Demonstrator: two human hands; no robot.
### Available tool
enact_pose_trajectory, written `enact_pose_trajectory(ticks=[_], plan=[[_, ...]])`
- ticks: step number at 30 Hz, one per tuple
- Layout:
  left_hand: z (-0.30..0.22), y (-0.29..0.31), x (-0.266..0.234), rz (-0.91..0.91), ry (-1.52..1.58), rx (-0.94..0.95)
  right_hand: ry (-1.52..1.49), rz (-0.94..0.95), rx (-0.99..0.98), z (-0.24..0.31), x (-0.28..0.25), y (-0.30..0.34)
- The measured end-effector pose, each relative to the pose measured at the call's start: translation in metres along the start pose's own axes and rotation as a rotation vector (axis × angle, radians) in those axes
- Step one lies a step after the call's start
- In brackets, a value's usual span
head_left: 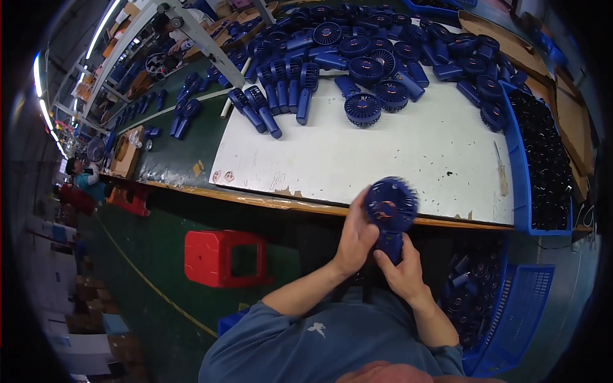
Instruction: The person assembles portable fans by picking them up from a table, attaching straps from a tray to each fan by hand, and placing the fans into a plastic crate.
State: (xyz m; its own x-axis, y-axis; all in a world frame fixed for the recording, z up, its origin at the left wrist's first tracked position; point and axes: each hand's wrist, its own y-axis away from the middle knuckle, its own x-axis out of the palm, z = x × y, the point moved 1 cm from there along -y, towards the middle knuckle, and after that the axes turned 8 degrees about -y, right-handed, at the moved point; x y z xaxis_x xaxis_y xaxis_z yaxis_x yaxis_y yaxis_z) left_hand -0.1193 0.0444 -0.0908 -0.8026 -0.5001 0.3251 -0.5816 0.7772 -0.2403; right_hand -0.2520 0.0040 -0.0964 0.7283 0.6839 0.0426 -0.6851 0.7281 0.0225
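Note:
Held over the table's front edge is a dark blue handheld fan [391, 207] with a round slotted head and a short handle. My left hand [355, 233] is closed on the side of its head. Lower down, my right hand [402, 267] wraps round the handle, thumb along its front. On the white tabletop [306, 159] beyond, a loose heap of like fans [364, 64] spreads across the back. A row of fans [287, 86] lies at the left of that heap, handles toward me. Small dark bits are scattered on the white surface.
A blue bin [520, 159] of small black parts stands at the table's right. Below it, a blue crate [517, 313] sits beside more fans [469, 287]. A red stool [214, 258] is on the green floor at left. Another person [89, 182] is far left.

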Motion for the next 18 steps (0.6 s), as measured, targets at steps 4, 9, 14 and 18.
enact_pose_trajectory(ticks=[4,9,14,18], plan=[[-0.007,-0.016,-0.007,-0.046,0.159,-0.313,0.275,0.078,-0.266,0.017,0.002,0.004],[0.009,-0.014,-0.006,0.245,0.451,-0.831,0.613,0.254,-0.466,0.027,-0.011,0.002],[0.000,0.013,0.017,0.624,0.614,-0.606,0.713,0.275,-0.199,0.073,-0.038,-0.010],[-0.017,-0.001,0.021,0.593,0.336,-0.598,0.864,0.281,0.011,0.129,-0.107,-0.032]])
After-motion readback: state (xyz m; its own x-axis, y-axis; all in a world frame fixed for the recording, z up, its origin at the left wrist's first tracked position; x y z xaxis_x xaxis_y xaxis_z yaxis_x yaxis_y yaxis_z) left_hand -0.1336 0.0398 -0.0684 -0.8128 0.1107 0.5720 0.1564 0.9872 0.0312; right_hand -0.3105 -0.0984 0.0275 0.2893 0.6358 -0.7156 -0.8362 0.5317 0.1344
